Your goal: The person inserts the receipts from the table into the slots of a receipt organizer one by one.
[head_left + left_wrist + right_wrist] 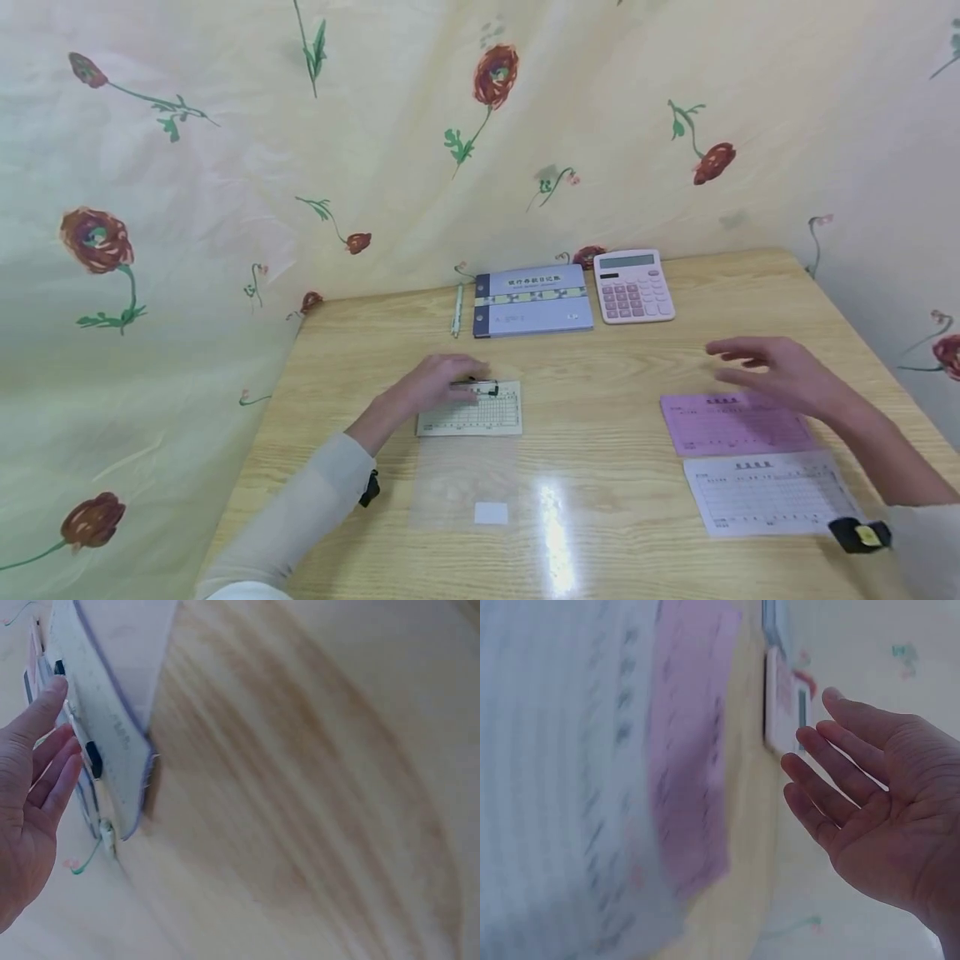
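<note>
My left hand (442,383) lies at the top of a pale green printed form pad (480,417), its thumb and straight fingers touching the metal clip (483,387) with black ends. Up close in the left wrist view, the thumb tip is beside one black end and the fingertips meet the clip bar. Under the pad, a clear clipboard (450,492) with a small white label extends toward me. My right hand (787,375) hovers above a pink form (720,429), fingers spread and holding nothing. Just below the pink form lies a white form (772,496).
A blue account book (532,300) lies at the back of the wooden table, with a pale green pen (457,312) to its left and a pink-and-white calculator (633,287) to its right. Flower-patterned cloth (412,125) rises behind the table.
</note>
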{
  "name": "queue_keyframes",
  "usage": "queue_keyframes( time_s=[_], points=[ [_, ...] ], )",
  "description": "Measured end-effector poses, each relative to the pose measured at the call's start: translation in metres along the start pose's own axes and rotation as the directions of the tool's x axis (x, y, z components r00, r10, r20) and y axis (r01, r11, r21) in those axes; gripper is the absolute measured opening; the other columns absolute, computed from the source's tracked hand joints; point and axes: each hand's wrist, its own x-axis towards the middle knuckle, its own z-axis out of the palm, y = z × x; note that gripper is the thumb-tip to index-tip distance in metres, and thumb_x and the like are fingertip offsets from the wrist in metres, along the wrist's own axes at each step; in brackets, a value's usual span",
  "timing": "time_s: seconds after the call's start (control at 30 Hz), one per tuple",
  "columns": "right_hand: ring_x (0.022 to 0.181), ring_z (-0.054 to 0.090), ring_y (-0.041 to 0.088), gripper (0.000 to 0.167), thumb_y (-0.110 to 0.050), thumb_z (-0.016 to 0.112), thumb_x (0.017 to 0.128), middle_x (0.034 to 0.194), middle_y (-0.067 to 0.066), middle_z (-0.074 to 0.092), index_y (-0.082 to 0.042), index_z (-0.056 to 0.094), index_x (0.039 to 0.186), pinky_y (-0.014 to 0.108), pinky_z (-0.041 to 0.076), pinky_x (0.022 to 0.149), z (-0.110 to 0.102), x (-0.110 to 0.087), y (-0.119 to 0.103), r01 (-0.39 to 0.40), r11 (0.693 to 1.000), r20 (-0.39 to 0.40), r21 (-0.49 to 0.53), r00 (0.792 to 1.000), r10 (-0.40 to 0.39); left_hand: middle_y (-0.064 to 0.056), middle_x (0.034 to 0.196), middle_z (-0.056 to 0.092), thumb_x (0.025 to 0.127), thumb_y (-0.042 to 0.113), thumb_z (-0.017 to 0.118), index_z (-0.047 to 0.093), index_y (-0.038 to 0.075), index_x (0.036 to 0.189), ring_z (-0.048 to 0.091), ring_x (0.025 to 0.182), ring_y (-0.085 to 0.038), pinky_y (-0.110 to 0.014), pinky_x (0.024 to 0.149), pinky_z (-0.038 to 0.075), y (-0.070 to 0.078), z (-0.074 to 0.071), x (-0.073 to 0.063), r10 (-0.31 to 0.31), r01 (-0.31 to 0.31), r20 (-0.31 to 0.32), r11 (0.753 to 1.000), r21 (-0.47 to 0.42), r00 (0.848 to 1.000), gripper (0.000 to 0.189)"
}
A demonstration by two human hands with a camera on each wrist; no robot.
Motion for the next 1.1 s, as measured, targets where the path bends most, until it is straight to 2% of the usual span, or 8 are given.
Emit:
queue_keyframes(
  time_s=[0.07,0.17,0.27,0.4,0.57,0.8,0.97,1.1],
  points=[
    [0.117,0.061,0.056,0.048,-0.02,0.072,0.103,0.138,0.036,0.061,0.007,0.062,0.141,0.06,0.054,0.089,-0.004,-0.011,0.017,-0.038,0.999,-0.007,-0.023,0.999,0.038,-0.002,0.145,0.065,0.093,0.033,0.083,0.068,0.014,0.142,0.06,0.135,-0.021,-0.036,0.114,0.046,-0.001,0.003,-0.002,-0.014,0.014,0.006,1.0,-0.005,1.0,0.054],
    [0.105,0.066,0.037,0.049,-0.018,0.077,0.099,0.132,0.035,0.064,0.007,0.064,0.139,0.039,0.057,0.081,-0.009,-0.024,0.041,-0.067,0.996,-0.032,-0.062,0.997,0.065,-0.003,0.147,0.064,0.091,0.038,0.084,0.066,0.015,0.144,0.059,0.136,-0.022,-0.039,0.115,0.046,-0.001,0.005,-0.004,-0.022,0.022,0.01,1.0,0.011,1.0,0.061],
    [0.093,0.061,0.008,0.047,-0.012,0.083,0.093,0.123,0.029,0.07,0.007,0.068,0.133,0.021,0.051,0.07,-0.008,-0.032,0.06,-0.056,0.996,-0.073,-0.07,0.996,0.051,-0.005,0.146,0.065,0.09,0.039,0.085,0.066,0.014,0.145,0.061,0.134,-0.024,-0.04,0.114,0.047,-0.001,0.007,-0.005,-0.011,0.011,-0.002,0.999,0.031,1.0,0.063],
    [0.086,0.053,-0.008,0.046,-0.006,0.086,0.089,0.115,0.023,0.073,0.008,0.069,0.129,0.014,0.047,0.069,-0.003,-0.038,0.077,-0.028,0.998,-0.104,-0.056,0.994,0.022,-0.006,0.14,0.068,0.089,0.038,0.086,0.067,0.012,0.143,0.064,0.128,-0.022,-0.038,0.11,0.05,-0.004,0.01,-0.005,0.011,-0.009,-0.03,0.999,0.05,0.999,0.063],
    [0.088,0.047,-0.011,0.051,-0.01,0.088,0.087,0.115,0.022,0.07,0.007,0.068,0.131,0.01,0.041,0.071,0.004,-0.042,0.084,-0.036,0.998,-0.13,-0.043,0.991,0.031,-0.004,0.132,0.069,0.088,0.038,0.087,0.069,0.01,0.142,0.066,0.117,-0.018,-0.034,0.103,0.054,-0.007,0.012,-0.007,0.018,-0.017,-0.055,1.0,0.023,0.998,0.064],
    [0.084,0.046,0.003,0.043,-0.01,0.087,0.089,0.111,0.017,0.065,0.006,0.07,0.126,0.015,0.038,0.067,0.009,-0.042,0.083,-0.056,0.998,-0.138,-0.042,0.989,0.049,0.003,0.125,0.068,0.091,0.04,0.084,0.07,0.013,0.141,0.061,0.103,-0.008,-0.028,0.092,0.054,-0.013,0.012,-0.01,-0.06,0.06,-0.057,0.998,-0.006,0.997,0.059],
    [0.081,0.045,0.006,0.038,-0.012,0.084,0.093,0.103,0.01,0.061,0.006,0.07,0.123,0.02,0.036,0.064,0.009,-0.041,0.082,-0.086,0.995,-0.127,-0.053,0.989,0.078,0.002,0.119,0.069,0.092,0.034,0.084,0.073,0.01,0.135,0.062,0.099,-0.01,-0.03,0.088,0.055,-0.015,0.011,-0.012,-0.037,0.037,-0.073,0.999,-0.002,0.997,0.05],
    [0.079,0.046,0.005,0.037,-0.012,0.083,0.094,0.102,0.011,0.062,0.005,0.07,0.124,0.021,0.038,0.062,0.008,-0.04,0.081,-0.104,0.993,-0.13,-0.057,0.987,0.095,0.001,0.116,0.07,0.093,0.032,0.083,0.075,0.009,0.131,0.065,0.099,-0.01,-0.029,0.087,0.056,-0.016,0.011,-0.012,-0.004,0.006,-0.088,1.0,0.013,0.996,0.046]
  ],
)
